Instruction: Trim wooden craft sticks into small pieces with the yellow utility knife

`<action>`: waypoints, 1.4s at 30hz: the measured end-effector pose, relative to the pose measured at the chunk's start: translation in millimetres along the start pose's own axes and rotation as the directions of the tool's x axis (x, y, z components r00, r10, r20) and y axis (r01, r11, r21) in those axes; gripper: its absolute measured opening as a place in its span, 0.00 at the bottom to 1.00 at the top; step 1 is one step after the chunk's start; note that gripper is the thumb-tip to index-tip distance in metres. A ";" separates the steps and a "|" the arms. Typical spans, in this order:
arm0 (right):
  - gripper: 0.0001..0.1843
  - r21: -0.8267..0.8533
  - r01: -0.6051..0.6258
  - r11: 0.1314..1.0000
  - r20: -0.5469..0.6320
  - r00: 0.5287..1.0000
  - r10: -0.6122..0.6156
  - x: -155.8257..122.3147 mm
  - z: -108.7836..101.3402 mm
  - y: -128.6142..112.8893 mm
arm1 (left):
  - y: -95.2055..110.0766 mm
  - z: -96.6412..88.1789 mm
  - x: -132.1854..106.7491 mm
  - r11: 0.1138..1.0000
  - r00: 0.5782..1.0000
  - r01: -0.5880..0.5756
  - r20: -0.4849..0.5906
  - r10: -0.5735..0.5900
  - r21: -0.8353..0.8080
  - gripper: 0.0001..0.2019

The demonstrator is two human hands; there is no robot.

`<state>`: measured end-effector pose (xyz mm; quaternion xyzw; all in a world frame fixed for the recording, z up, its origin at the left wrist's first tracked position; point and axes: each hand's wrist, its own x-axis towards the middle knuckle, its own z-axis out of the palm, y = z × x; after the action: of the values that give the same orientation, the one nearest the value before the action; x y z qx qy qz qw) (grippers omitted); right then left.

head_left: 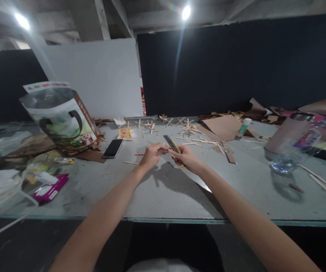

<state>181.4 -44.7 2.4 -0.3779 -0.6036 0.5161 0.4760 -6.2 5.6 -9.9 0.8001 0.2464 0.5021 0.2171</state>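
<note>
My right hand is closed around a yellow and black utility knife, its blade pointing up and to the left. Just left of it, my left hand is closed in a pinch on a thin wooden stick. The stick spans the small gap between both hands, and its ends are partly hidden by the fingers. Both hands are raised over the grey table. Beyond them lie several crossed wooden sticks and loose flat sticks.
A black phone and a large printed bag stand left, near a purple packet. Brown cardboard, a glue stick, a pink bottle and a clear plastic bottle are on the right.
</note>
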 end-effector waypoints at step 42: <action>0.21 -0.526 0.280 0.803 -0.169 0.891 -0.422 7.0 -2.0 17.1 | 21.9 -0.6 18.7 0.534 0.810 0.492 0.136 -0.571 -0.687 0.05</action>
<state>180.9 -34.4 -13.1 -0.4343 -0.7009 0.1906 0.5328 4.2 -0.1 16.4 0.5170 0.2817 0.5071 0.6294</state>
